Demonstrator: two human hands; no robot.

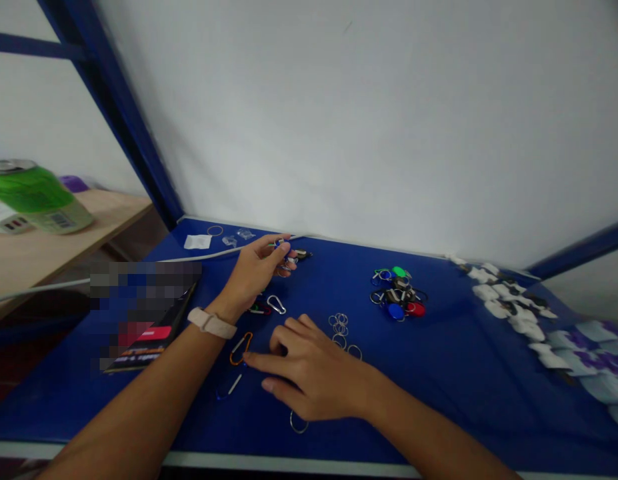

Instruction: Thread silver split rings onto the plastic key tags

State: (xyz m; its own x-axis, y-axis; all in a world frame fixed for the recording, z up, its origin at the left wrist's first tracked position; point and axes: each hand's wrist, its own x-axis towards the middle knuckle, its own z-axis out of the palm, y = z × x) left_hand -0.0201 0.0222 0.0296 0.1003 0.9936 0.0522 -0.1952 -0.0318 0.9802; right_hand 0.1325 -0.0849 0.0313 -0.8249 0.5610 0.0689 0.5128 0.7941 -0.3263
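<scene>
My left hand (256, 270) rests at the back of the blue table top (339, 413), its thumb and fingers closed around a small blue key tag (279, 244) among a tangle of metal rings. A beige watch band (212, 323) circles that wrist. My right hand (309, 373) lies flat and spread with nothing in it, its index fingertip beside an orange carabiner (241, 349). Just above sit a silver carabiner (276, 305) and several split rings (340, 327). Another metal ring (299, 423) lies by the right hand's lower edge.
Several coloured key tags (397, 293) lie heaped to the right. Small white packets (509, 300) and printed bags (593, 353) line the right edge. A black package (149, 340) lies left, partly blurred out. A green can (33, 197) is on a wooden table beyond.
</scene>
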